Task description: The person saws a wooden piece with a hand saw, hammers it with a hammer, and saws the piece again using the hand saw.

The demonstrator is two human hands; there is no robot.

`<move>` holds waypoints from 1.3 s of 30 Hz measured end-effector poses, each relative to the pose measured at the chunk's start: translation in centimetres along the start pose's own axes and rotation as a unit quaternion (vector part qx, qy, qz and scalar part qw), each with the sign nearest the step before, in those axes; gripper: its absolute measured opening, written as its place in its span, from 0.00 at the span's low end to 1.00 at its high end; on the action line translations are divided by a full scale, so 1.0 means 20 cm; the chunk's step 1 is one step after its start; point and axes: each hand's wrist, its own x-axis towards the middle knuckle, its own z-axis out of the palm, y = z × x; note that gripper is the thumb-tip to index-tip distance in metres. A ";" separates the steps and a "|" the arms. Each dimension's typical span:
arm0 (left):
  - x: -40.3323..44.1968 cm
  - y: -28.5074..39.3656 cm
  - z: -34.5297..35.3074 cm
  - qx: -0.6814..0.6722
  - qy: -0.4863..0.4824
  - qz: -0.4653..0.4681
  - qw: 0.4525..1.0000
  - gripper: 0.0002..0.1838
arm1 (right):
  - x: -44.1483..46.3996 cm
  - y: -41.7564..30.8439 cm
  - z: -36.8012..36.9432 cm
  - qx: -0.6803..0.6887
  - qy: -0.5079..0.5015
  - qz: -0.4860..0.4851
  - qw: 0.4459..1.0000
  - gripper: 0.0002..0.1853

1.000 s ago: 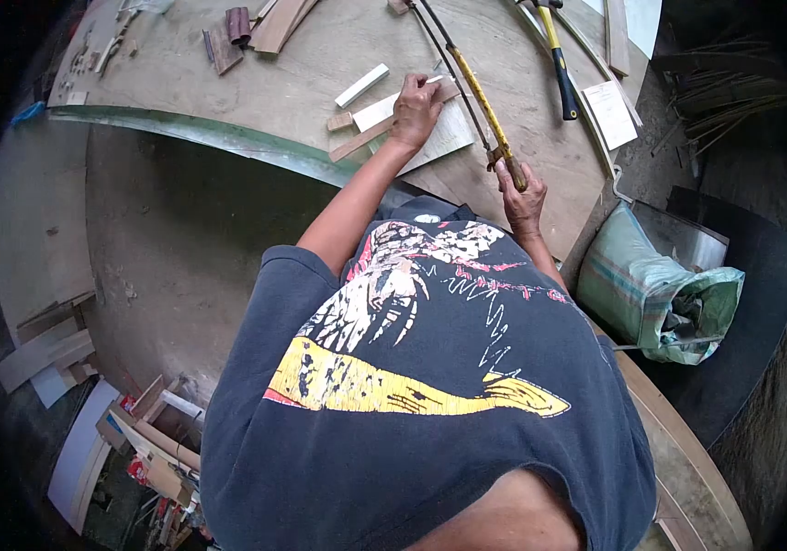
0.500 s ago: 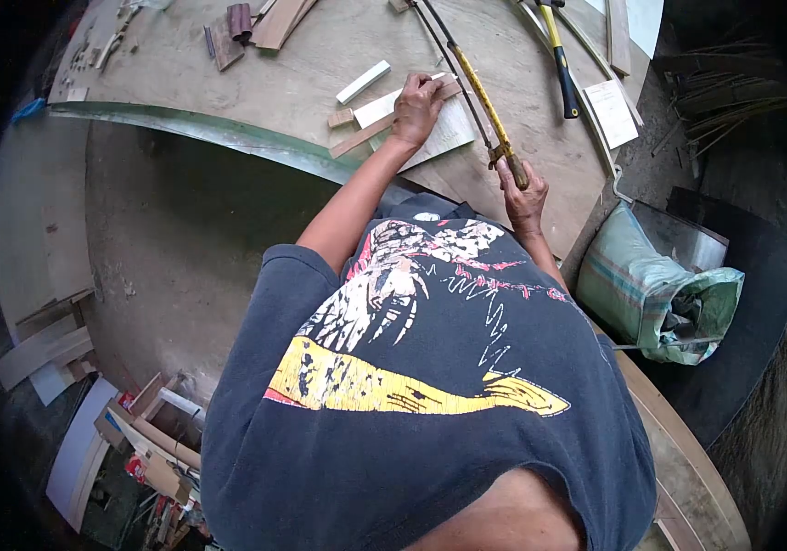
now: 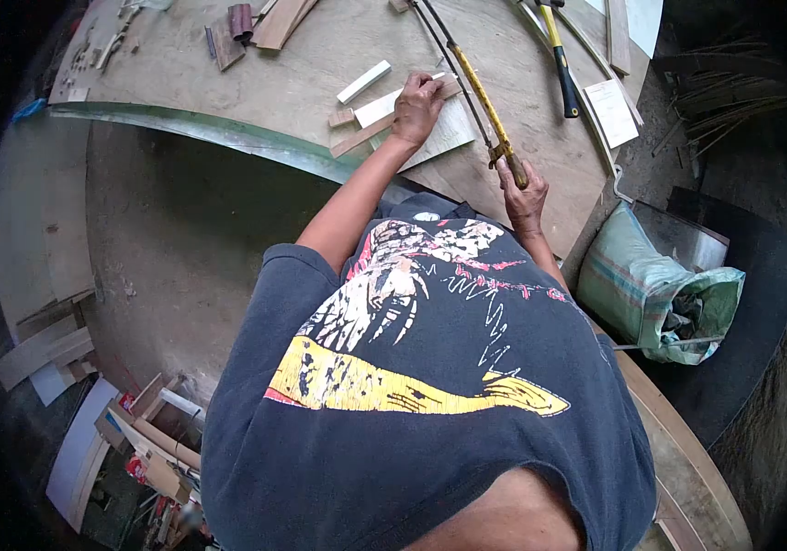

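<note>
My right hand [image 3: 524, 195] is wrapped round the handle of a yellow hacksaw [image 3: 478, 87], whose frame and blade point away across the wooden worktable [image 3: 302, 101]. The blade runs close to the right end of a thin wooden strip [image 3: 361, 140]. My left hand [image 3: 418, 110] is closed over that strip, with its fingers bent down onto it. Beneath and around it lie a white strip [image 3: 377, 108] and a pale board [image 3: 449, 130]. A short white stick [image 3: 363, 82] and a small wood block [image 3: 341, 118] lie just left of the hand.
A hammer [image 3: 561, 69] with a black and yellow handle lies at the right, beside a paper sheet [image 3: 611, 112] and long strips. Wood offcuts [image 3: 283, 23] are at the back. A green sack [image 3: 637, 275] stands right of the table; shelves of scraps [image 3: 150, 441] are lower left.
</note>
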 end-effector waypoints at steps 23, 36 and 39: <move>-0.11 -0.01 -0.07 0.097 0.025 0.024 0.995 0.11 | -0.08 -0.10 -0.03 -0.007 -0.034 -0.048 0.998 0.12; -0.12 -0.03 -0.03 0.104 0.030 0.045 0.993 0.09 | -0.09 -0.13 -0.03 -0.025 -0.054 -0.063 0.996 0.11; -0.12 -0.03 -0.03 0.114 0.025 0.042 0.992 0.09 | -0.09 -0.12 -0.03 -0.019 -0.057 -0.058 0.997 0.11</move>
